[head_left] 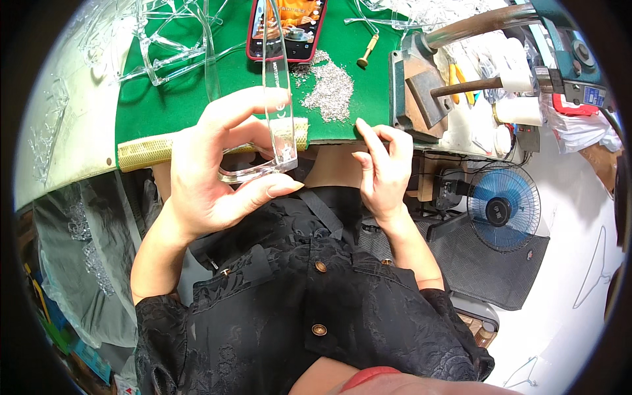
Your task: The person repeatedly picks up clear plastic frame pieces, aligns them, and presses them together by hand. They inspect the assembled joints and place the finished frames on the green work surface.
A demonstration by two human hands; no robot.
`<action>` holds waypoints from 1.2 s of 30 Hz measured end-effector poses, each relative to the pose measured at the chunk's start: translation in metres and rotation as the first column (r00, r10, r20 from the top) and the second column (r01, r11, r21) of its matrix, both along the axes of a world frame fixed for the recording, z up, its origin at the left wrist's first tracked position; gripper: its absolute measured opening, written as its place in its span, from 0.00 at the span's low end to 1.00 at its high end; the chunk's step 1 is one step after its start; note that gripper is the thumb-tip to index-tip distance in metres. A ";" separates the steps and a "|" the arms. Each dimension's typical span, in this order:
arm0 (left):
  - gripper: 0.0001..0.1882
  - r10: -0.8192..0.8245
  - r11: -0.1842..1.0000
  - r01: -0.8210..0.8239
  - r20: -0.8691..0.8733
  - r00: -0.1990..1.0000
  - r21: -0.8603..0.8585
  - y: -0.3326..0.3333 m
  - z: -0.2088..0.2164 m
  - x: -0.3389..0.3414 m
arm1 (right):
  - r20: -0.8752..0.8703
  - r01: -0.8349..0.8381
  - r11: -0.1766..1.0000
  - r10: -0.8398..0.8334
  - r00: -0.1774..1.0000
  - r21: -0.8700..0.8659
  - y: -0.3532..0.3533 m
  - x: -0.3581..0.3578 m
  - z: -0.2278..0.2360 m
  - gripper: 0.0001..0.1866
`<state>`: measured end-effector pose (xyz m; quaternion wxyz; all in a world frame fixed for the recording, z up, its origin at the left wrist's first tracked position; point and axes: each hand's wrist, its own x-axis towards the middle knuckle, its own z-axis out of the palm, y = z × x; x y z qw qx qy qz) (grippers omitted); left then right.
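Note:
My left hand (210,155), raised over the table's near edge, grips a clear plastic eyeglass frame (280,125). One long temple of it stands up past my fingers and overlaps the phone. Thumb and fingers close around the clear front part. My right hand (387,164) is at the green mat's near edge, its index finger stretched toward a pile of tiny silvery metal pieces (331,92). Its thumb and index tip are apart, and no object shows between them. Several more clear frames (158,66) lie tangled at the far left.
A red-cased phone (286,39) lies on the green mat (243,76). Nearby is a small brass-coloured tool (368,51). A bench machine with metal levers (467,85) stands at right, beside orange-handled pliers (461,82). Below right is a blue fan (503,209). A yellow mesh strip (148,150) edges the mat.

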<state>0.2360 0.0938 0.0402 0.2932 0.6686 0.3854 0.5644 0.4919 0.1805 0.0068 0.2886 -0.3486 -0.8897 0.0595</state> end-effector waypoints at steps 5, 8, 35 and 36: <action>0.40 -0.004 1.000 0.004 0.001 1.000 0.013 0.001 0.000 0.001 | -0.128 0.031 0.981 -0.057 0.990 -0.194 0.018 -0.005 0.007 0.13; 0.40 -0.013 1.000 0.013 0.004 1.000 0.006 0.000 0.001 0.001 | -0.113 0.007 0.975 -0.033 0.993 -0.223 0.027 -0.006 0.011 0.10; 0.42 -0.049 0.999 0.049 -0.013 0.999 0.021 -0.002 0.004 0.001 | -0.057 -0.144 0.887 0.133 0.990 -0.440 0.052 -0.013 0.024 0.07; 0.42 -0.050 0.999 0.050 -0.014 0.999 0.019 -0.002 0.004 0.001 | -0.039 -0.144 0.884 0.141 0.989 -0.445 0.053 -0.014 0.024 0.07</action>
